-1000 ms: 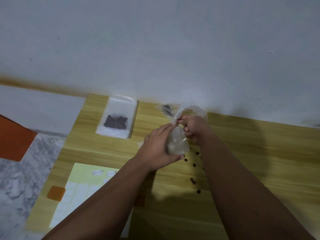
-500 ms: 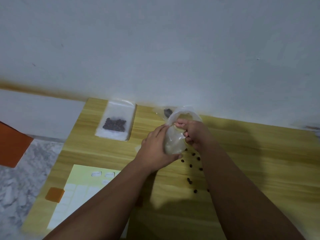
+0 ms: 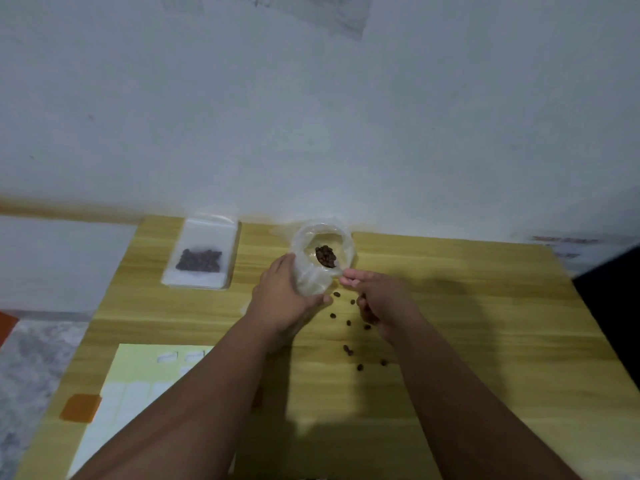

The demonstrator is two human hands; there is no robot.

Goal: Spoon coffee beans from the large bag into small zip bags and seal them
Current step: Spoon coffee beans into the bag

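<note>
Head view: the left grip (image 3: pixel 284 296) wraps round the large bag (image 3: pixel 311 282), held upright near the far edge of the table (image 3: pixel 485 323), mouth open, with coffee beans (image 3: pixel 325 256) inside. The right grip (image 3: pixel 381 303), fingers curled, meets the bag's near rim; whether it pinches the rim cannot be told. Loose beans (image 3: pixel 348 349) dot the table between the forearms. A small zip bag (image 3: pixel 201 258) holding beans lies flat to the left.

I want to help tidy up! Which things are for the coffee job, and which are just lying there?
For the job: open clear plastic bag of brown coffee beans; small flat zip bag with beans; loose spilled beans.
Lying about: pale green label sheet; small orange square.
</note>
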